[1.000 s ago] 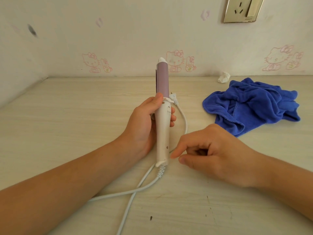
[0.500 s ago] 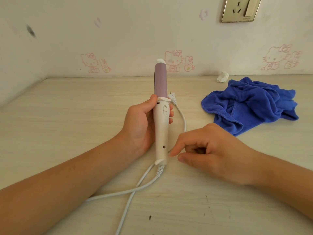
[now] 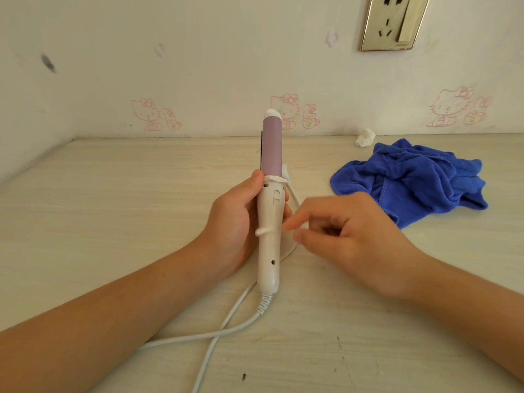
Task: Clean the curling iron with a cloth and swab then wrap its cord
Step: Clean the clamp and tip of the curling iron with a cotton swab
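The curling iron has a cream-white handle marked with a few small dark dots, a dusty mauve barrel and a white cap at its tip. Its cord is white. The cloth is a plain, strong royal blue. The tabletop is pale beige with faint wood-grain streaks and a few dark specks. The wall is off-white, printed with pink-outlined cartoon cats, and bears a dark grey smudge. The socket plate is brassy gold. A small crumpled wad, perhaps tissue, is white.
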Demonstrator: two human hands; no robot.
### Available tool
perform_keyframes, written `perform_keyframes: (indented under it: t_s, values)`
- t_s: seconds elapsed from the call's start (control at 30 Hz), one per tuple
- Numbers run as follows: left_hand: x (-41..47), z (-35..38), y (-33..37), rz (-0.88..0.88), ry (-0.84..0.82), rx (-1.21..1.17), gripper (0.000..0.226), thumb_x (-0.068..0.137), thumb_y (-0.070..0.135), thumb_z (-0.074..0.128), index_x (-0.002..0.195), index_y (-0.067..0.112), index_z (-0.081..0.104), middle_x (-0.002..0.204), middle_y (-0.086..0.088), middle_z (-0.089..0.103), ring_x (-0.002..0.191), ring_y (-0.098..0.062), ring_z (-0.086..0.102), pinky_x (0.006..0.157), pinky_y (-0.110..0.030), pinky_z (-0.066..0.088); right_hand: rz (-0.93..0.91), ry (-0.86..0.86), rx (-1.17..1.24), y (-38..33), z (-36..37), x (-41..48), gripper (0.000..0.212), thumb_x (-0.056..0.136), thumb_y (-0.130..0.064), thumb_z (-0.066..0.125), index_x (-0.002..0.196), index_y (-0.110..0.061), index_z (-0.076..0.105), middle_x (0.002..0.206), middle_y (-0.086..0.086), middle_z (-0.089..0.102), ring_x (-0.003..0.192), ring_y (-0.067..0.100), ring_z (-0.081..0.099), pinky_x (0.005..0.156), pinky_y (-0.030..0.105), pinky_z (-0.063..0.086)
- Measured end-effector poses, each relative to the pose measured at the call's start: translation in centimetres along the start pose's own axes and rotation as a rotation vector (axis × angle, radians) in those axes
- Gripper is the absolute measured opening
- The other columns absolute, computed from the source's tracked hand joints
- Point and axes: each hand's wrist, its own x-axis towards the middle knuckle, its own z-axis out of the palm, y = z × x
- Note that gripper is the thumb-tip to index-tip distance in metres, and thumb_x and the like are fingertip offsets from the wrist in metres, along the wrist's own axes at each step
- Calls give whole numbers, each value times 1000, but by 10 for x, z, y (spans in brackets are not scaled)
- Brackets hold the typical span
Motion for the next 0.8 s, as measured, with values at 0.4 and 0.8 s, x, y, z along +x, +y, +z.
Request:
perform_keyframes:
  t_s: [0.4,0.8]
  values:
    - [3,-2,-4,121,-41,219,46,78,52,70,99,13,60,81,-8,59,66,-16,60,62,-28,52,-36,-2,17,0,-5,1,15,94,-10,72,93,-24,78,47,-6,41,44,6,33,50,13,33]
    - [7,-6,0,47,-126,225,50,90,48,62,120,10,72,86,-6,65,74,-17,63,70,-31,55,-11,79,-13,5,-15,4,16,93,-10,73,91,-24,79,49,5,45,46,7,33,51,16,34]
